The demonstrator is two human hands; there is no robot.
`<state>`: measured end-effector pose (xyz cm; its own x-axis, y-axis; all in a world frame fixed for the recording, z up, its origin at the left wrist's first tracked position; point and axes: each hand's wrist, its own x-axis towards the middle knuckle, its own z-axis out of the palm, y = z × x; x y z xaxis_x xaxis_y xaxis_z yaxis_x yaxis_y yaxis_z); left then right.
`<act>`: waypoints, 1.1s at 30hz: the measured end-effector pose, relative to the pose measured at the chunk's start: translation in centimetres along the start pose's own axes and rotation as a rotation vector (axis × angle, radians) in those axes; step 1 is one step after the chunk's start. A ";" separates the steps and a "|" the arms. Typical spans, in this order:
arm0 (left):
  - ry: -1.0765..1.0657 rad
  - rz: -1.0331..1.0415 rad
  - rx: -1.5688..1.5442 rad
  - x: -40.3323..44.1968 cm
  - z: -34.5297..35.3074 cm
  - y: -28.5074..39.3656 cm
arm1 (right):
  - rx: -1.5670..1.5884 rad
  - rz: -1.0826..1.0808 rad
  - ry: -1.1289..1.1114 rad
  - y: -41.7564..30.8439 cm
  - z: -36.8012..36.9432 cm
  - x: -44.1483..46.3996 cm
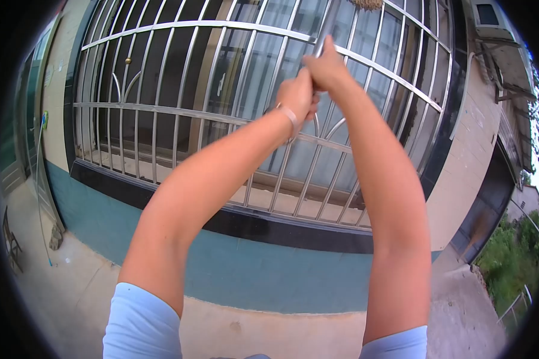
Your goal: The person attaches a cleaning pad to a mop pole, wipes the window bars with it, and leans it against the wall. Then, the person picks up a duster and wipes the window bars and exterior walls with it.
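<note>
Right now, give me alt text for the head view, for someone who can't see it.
Left hand and right hand grip a pole before a window with metal bars; brown bristles show at the top edge.

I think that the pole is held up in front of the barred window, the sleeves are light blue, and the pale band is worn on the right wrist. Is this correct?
Not quite: the head view shows the pale band on the left wrist. The pole before the barred window and the light blue sleeves are right.
</note>
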<state>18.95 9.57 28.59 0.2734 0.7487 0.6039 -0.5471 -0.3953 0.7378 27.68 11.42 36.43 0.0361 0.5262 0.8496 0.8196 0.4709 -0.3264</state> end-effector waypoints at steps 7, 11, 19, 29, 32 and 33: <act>0.001 -0.192 -0.019 -1.3 4.4 -6.7 | -0.286 0.060 0.048 4.6 -1.8 -1.0; 0.051 -0.210 0.058 -3.8 3.2 -8.4 | -0.275 0.068 0.023 4.4 -0.8 -4.1; 0.077 -0.310 0.062 -9.6 0.4 -10.5 | -0.173 0.161 -0.091 3.8 1.3 -10.7; 0.109 -0.457 0.106 -18.5 -4.1 -12.2 | -0.103 0.281 -0.170 1.9 5.0 -19.9; 0.099 -0.458 0.077 -20.9 -4.6 -13.3 | -0.070 0.251 -0.120 2.4 6.0 -22.7; 0.102 -0.469 0.070 -21.8 -4.7 -13.8 | -0.041 0.275 -0.120 2.4 6.2 -23.5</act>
<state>16.83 1.20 3.88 0.3973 0.9016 0.1712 -0.3274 -0.0350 0.9442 25.27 4.51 13.09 0.1935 0.7111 0.6759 0.8111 0.2716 -0.5180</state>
